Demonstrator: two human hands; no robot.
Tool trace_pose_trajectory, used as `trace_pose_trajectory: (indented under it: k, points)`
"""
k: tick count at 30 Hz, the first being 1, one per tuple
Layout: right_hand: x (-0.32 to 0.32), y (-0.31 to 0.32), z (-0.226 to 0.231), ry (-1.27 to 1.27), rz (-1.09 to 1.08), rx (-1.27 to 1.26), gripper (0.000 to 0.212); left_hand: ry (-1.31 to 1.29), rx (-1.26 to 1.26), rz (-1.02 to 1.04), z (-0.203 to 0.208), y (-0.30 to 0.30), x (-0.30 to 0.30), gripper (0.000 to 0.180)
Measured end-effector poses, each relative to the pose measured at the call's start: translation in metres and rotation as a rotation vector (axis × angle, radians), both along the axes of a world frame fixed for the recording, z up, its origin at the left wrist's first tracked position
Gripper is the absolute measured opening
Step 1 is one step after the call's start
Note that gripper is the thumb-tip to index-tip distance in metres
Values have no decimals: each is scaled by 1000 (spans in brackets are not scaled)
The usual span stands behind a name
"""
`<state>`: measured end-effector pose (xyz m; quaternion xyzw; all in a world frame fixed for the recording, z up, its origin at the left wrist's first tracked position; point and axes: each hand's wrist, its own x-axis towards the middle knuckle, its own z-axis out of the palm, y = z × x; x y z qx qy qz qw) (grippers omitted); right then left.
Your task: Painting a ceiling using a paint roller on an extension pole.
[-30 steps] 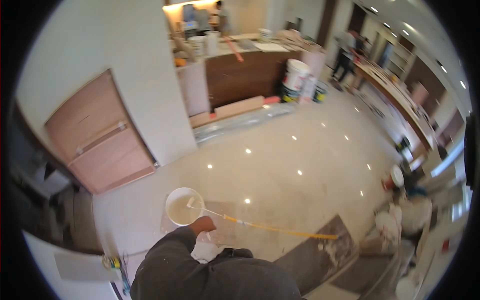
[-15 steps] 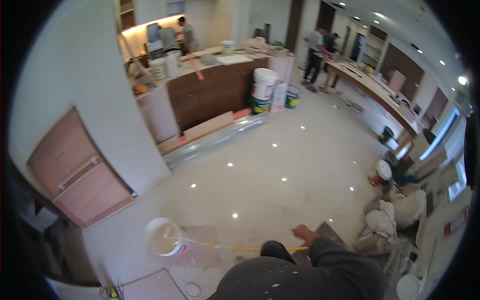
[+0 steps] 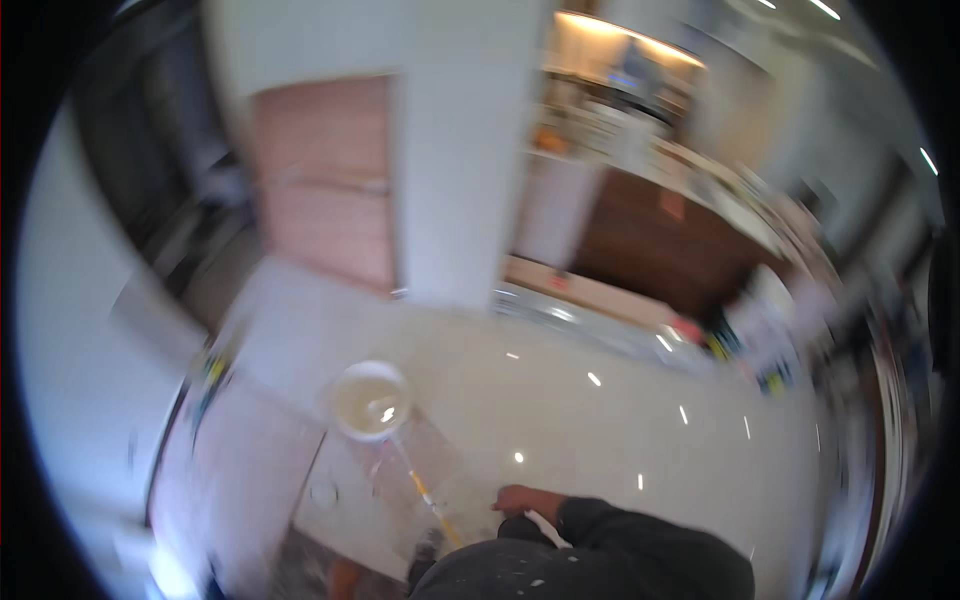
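Observation:
A white bucket (image 3: 371, 405) with pale liquid stands on the floor left of centre. From its near rim a yellow-and-white pole (image 3: 422, 490) slants toward my body, where its near end is hidden. My right hand (image 3: 522, 499) reaches out from a dark grey sleeve, to the right of the pole and apart from it. Motion smears its fingers, and I make out nothing in them. At the lower edge a blurred skin-coloured patch (image 3: 343, 578) may be my left hand; no fingers can be told there. My dark, paint-spotted clothing covers the bottom middle.
A reddish board (image 3: 405, 450) lies beside the bucket, and a larger pale panel (image 3: 245, 450) farther left. A pinkish door panel (image 3: 330, 190) stands by a white wall (image 3: 450, 170). A brown counter (image 3: 650, 240) with blurred buckets stands back right. Ceiling lights reflect in the glossy floor (image 3: 580, 430).
The view has swung left and blurred, so the counter and door panel sit farther right. The pole now runs steeply toward me. My right hand appears closer to the bucket and pole in the picture.

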<state>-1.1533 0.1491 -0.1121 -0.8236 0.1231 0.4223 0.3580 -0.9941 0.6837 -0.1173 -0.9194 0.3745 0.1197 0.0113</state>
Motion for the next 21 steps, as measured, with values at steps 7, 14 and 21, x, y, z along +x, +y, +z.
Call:
trace_pose_trajectory:
  k: [7, 14, 21]
  points:
    - [19, -67, 26, 300, 283, -55, 72, 610, 260, 576, -18, -38, -122, 34]
    - [-33, -50, -1, 488, 520, 67, 83, 676, 89, 800, -52, -163, -147, 47]
    - [-115, -44, -102, 502, 1003, -211, 121, 760, -31, 1109, -165, -192, -174, 52]
